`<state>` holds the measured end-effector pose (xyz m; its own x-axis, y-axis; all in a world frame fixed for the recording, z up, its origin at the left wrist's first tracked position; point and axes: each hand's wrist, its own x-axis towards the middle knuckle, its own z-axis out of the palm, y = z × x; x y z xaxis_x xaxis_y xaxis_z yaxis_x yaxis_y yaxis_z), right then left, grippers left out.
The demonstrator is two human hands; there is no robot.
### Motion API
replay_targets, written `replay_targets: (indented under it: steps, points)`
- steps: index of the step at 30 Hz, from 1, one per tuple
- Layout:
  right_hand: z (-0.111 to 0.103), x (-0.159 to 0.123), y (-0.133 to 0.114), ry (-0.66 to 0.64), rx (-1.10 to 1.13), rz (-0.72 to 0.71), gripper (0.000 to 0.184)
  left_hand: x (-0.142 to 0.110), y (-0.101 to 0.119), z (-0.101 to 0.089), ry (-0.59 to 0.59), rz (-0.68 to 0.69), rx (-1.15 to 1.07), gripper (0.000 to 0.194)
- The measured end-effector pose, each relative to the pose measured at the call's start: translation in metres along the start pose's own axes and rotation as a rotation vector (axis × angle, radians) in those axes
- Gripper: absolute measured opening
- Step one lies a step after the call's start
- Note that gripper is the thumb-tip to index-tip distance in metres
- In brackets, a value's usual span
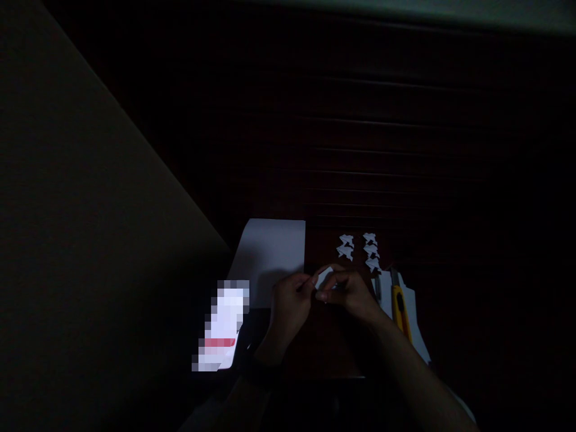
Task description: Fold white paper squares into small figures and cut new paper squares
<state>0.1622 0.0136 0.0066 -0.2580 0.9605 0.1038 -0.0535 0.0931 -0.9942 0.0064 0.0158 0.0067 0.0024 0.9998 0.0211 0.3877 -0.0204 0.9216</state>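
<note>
Fingers (pixel 341 276) of left hand (pixel 290 303) and right hand (pixel 355 295) pinch the paper (pixel 323 278); uneven pressure in this dimness could crease or tear it.

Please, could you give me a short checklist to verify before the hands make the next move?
1. Small paper piece held: ok, at the fingertips of the left hand and right hand.
2. Yellow cutter out of both hands: ok, it lies on white paper at the right.
3. Cutter blade retracted: cannot tell, too dark.
4. Folded paper pieces apart from the hands: ok, they lie beyond them.
5. Good lighting: not ok, the scene is very dim.
</note>
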Motion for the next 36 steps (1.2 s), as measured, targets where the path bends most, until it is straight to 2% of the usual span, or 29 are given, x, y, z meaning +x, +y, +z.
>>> replay_targets:
  steps: [5,8,16,22,30,36]
  points:
    - [-0.004,0.001,0.001,0.051,-0.1,0.011,0.015,0.005,-0.005,-0.003,-0.149,-0.055,-0.097,0.028]
    - [-0.007,0.002,0.001,0.027,-0.104,0.009,0.015,0.007,-0.006,-0.006,-0.206,-0.099,-0.136,0.03]
    - [-0.01,0.001,-0.001,-0.034,-0.032,-0.004,0.011,0.007,0.002,-0.012,-0.177,-0.145,-0.223,0.029]
    - [-0.012,0.001,-0.009,-0.103,-0.012,-0.024,0.025,0.006,0.011,-0.016,-0.173,-0.199,-0.246,0.031]
    - [-0.01,0.001,0.003,-0.013,-0.095,0.012,0.012,0.005,-0.001,-0.009,-0.2,-0.077,-0.162,0.03]
    - [-0.006,0.001,0.004,0.038,-0.046,0.056,0.013,0.004,0.0,-0.01,-0.202,-0.08,-0.172,0.028]
